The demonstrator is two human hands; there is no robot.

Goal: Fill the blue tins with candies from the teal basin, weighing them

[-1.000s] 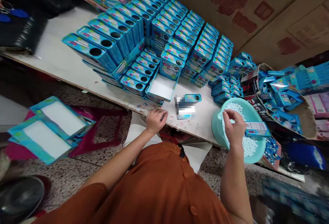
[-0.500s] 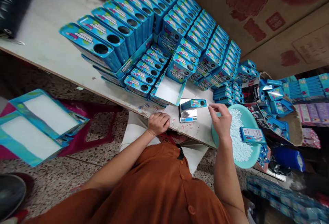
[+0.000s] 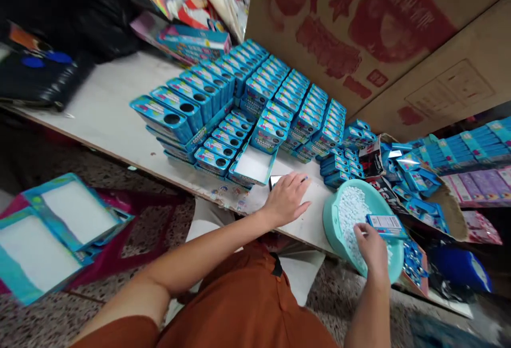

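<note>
My left hand (image 3: 288, 199) lies over the small digital scale (image 3: 273, 181) near the table's front edge. Its fingers reach across the spot of the small blue candy box, of which only a sliver shows by the fingertips, and the thumb stands apart. My right hand (image 3: 371, 247) is over the turquoise tub (image 3: 330, 220), fingers drawn together just above the white candy pellets (image 3: 352, 204). What is between those fingers, if anything, is hidden. Close beside them, another blue candy box (image 3: 385, 225) lies across the pellets and the tub's rim.
Rows of blue candy boxes (image 3: 265, 79) stand along the table, with an open display tray (image 3: 253, 164) in front. A carton of loose blue boxes (image 3: 451, 199) is at the right. Large cardboard boxes (image 3: 359, 29) rise behind. Two display trays (image 3: 75, 212) rest on a magenta stool.
My left hand has moved from the table edge up over the scale, covering the box there. My right hand has gone from beside the scale into the tub. The view has shifted.
</note>
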